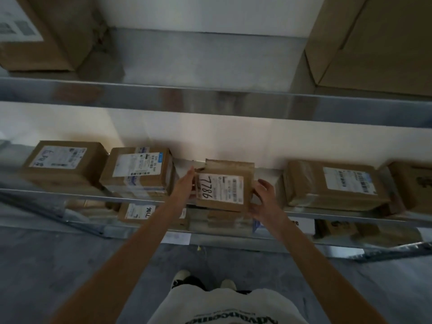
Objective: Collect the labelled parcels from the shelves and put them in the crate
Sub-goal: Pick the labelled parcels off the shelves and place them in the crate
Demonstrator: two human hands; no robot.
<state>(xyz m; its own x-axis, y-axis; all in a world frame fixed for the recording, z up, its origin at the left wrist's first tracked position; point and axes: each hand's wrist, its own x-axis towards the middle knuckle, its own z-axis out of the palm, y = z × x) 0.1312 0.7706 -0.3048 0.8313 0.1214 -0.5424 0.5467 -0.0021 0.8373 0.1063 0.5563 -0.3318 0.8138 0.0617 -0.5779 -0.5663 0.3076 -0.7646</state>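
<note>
A small brown cardboard parcel (223,191) with a white label marked 7786 sits on the middle metal shelf (77,192), straight ahead of me. My left hand (184,182) lies flat against its left side with straight fingers. My right hand (263,198) is at its right side, fingers spread and slightly bent, touching or nearly touching the box. Other labelled parcels stand on the same shelf: two on the left (63,163) (138,173) and one on the right (332,185). No crate is in view.
The upper shelf (210,97) carries large cartons at the far left (35,31) and far right (374,43). A lower shelf holds more parcels, one marked 7786 (140,212). Grey floor and my shoes lie below.
</note>
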